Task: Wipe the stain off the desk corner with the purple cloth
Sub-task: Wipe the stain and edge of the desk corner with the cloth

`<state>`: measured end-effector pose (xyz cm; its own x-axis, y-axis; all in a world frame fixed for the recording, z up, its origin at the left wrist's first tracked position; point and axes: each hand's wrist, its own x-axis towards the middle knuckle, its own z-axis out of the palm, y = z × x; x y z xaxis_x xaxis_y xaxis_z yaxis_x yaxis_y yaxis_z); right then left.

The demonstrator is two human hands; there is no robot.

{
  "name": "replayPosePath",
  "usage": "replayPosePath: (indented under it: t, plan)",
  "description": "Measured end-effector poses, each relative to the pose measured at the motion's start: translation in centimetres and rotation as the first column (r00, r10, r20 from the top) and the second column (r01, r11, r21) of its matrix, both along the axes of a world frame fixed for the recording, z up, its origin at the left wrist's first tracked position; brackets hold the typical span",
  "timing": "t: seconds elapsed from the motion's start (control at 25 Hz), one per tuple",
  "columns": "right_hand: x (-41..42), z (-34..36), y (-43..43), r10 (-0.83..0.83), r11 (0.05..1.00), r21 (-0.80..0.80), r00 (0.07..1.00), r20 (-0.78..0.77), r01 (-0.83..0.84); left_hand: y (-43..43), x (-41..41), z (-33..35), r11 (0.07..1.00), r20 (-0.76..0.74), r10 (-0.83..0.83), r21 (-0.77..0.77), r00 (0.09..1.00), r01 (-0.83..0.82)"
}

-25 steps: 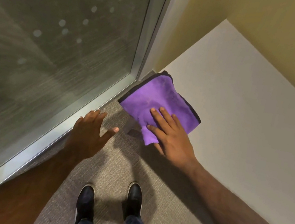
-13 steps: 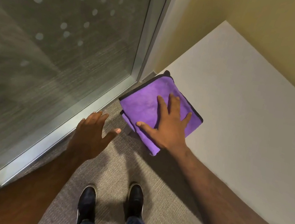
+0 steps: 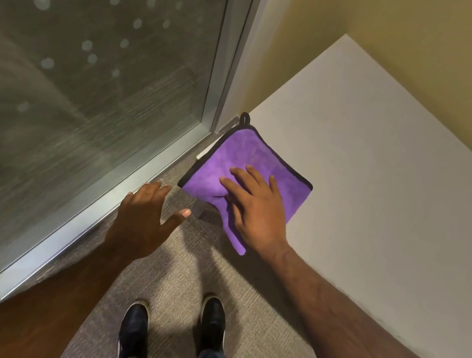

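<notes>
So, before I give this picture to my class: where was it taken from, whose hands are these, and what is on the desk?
There is no machine here. A person wears a wide-angle camera on the head, so it looks down over their own arms. The right hand lies flat, its fingers spread, pressing a folded purple cloth onto the near corner of a white desk. Part of the cloth hangs over the desk's edge. Nothing is gripped; the cloth is only pressed down. The left hand hangs open and empty over the carpet, beside a glass panel. Below are the person's dark shoes. Any stain is hidden under the cloth.
</notes>
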<state>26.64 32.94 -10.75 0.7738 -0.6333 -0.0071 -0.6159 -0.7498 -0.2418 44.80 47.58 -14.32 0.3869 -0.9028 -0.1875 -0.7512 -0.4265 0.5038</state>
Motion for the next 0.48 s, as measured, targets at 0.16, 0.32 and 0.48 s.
replayPosePath:
  t: [0.16,0.32,0.48]
  plan:
    - [-1.0,-0.4,-0.3,-0.113,0.993,-0.032,0.993,0.035,0.114,-1.5,-0.4,1.5,0.983,-0.054,0.074,-0.166,0.996,-0.082]
    - [0.3,-0.8,-2.6,-0.288,0.957,0.011,0.955,-0.071,0.290,-4.9,-1.4,3.1,0.930,-0.102,0.068,-0.355,0.992,-0.100]
    - [2.9,-0.6,-4.7,-0.324,0.940,0.043,0.928,-0.182,0.337,-7.0,-1.3,3.6,0.926,-0.031,-0.029,-0.378,0.999,0.015]
